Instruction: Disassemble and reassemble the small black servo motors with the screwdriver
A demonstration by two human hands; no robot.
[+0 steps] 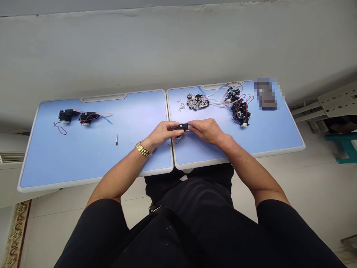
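Observation:
My left hand (163, 134) is closed around a small black motor unit (182, 127), thumb along its front and fingers behind. A round silvery part shows beneath the unit, and a thin red wire (172, 144) dangles from it over the seam of the table. My right hand (208, 130) is closed in a pinch at the unit's right end. A small, pale, clear-looking bit shows at those fingertips, too small to name. Behind my hands lie several loose screws (182, 106) and a cluster of black parts with round silvery motors (197, 102).
Two similar black units (66, 116) with wires and tubes lie on the left half of the blue table (69, 156). A small black-tipped stick (116, 139) is nearer me. On the right are a pile of wired units (240, 111) and a blurred-out dark object (267, 95).

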